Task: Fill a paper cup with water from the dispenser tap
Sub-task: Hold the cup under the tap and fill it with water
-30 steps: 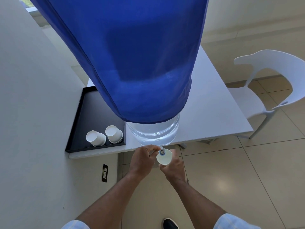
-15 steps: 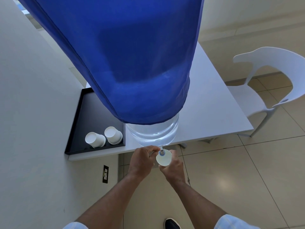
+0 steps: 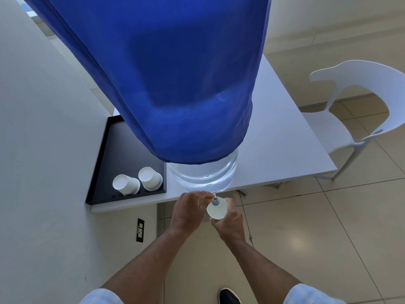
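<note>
our right hand [image 3: 228, 220] wraps closed around the paper cup [image 3: 216, 209], holding it upright directly under the tap [image 3: 215, 200] at the table [image 3: 285, 150] edge. our left hand [image 3: 188, 209], just beside the cup, pinches the tap with its fingertips.

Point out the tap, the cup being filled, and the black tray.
Tap [image 3: 215, 200], head view, on its grey top over the cup.
Cup [image 3: 217, 209], head view, on the white inside of its mouth.
Tray [image 3: 103, 153], head view, on its left rim.
</note>
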Action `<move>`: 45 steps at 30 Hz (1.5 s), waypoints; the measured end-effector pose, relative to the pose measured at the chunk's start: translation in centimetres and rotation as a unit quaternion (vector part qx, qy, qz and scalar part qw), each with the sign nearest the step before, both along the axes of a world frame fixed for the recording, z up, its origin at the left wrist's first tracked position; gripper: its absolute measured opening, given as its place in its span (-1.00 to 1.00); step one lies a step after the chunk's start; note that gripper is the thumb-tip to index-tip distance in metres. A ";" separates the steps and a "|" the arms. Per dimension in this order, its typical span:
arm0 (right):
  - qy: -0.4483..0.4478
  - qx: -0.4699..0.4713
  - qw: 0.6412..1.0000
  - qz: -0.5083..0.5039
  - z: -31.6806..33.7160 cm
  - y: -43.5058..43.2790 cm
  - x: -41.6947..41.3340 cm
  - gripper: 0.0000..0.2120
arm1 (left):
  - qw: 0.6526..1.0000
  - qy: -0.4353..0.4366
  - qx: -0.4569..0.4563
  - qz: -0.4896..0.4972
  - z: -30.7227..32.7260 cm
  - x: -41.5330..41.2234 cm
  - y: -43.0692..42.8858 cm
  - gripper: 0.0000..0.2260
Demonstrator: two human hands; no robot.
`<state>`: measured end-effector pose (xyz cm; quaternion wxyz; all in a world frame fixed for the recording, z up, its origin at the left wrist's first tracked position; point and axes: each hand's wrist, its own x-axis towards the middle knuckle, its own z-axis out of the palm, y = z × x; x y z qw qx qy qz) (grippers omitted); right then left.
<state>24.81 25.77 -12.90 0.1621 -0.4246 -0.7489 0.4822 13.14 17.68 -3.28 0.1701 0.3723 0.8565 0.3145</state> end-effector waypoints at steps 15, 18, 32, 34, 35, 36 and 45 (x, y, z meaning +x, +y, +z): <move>0.009 -0.010 1.000 -0.011 -0.1 0.2 -0.1 -0.47 | 0.997 0.048 -0.022 -0.054 -0.2 -0.7 0.7 -0.86; 0.009 -0.011 1.000 -0.011 -0.3 0.3 0.0 -0.46 | 0.995 0.078 -0.020 -0.063 -0.3 -0.7 0.7 -0.87; 0.007 -0.007 1.000 -0.010 -0.5 0.1 0.2 -0.44 | 0.979 0.193 0.001 -0.068 -1.5 0.2 0.2 -0.81; 0.007 -0.009 1.000 -0.013 -0.5 0.2 0.2 -0.47 | 0.979 0.193 0.015 -0.069 -1.8 0.3 -0.1 -0.79; 0.006 -0.009 1.000 -0.013 -0.5 0.3 0.3 -0.48 | 0.979 0.192 0.025 -0.069 -2.0 0.3 -0.3 -0.84; 0.004 -0.007 1.000 -0.012 -0.5 0.4 0.3 -0.48 | 0.977 0.195 0.034 -0.073 -2.2 0.4 -0.6 -0.92; -0.012 -0.003 1.000 -0.008 -0.9 0.5 0.8 -0.46 | 0.983 0.173 0.031 -0.056 -2.7 1.2 -1.8 -0.89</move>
